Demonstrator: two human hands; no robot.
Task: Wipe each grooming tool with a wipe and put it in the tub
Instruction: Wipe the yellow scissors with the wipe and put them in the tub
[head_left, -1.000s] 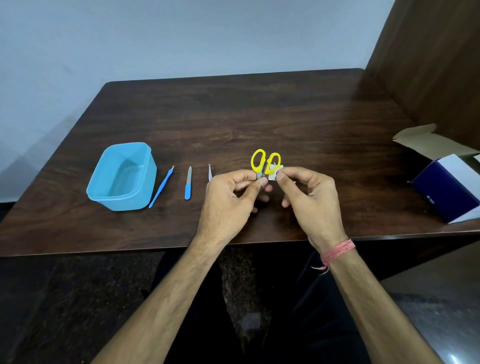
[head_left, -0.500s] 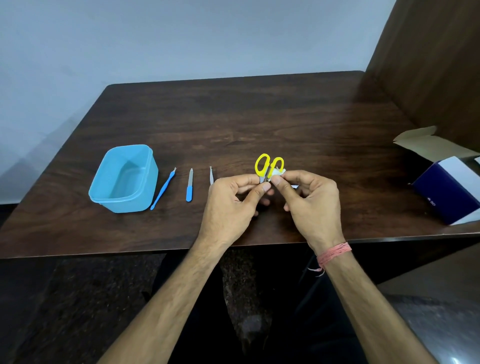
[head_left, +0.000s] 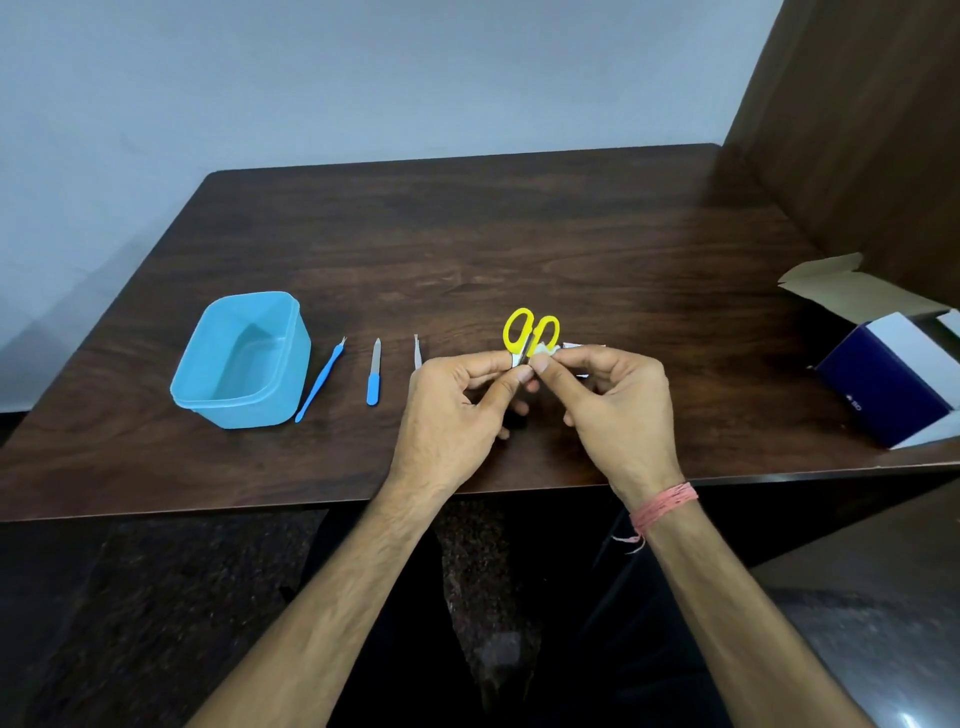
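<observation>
Small scissors with yellow handles (head_left: 530, 331) stand upright above the table's front middle. My left hand (head_left: 457, 410) pinches them just below the handles; their blades are hidden behind my fingers. My right hand (head_left: 613, 410) pinches a small white wipe (head_left: 546, 350) against the scissors. The empty light-blue tub (head_left: 241, 361) sits at the left. Between the tub and my left hand lie a blue cuticle tool (head_left: 321, 378), a blue-handled nail file (head_left: 374, 371) and metal tweezers (head_left: 417, 351), which my left hand partly hides.
An open dark-blue and white cardboard box (head_left: 883, 374) sits at the table's right edge. A torn white wrapper (head_left: 584, 347) lies just behind my right hand. A brown wooden panel (head_left: 857, 135) rises at the right. The dark wooden table (head_left: 467, 234) ends just below my wrists.
My hands have stayed at the same spot while the fingers and the wipe shift slightly against the scissors. The other tools and the tub lie unmoved.
</observation>
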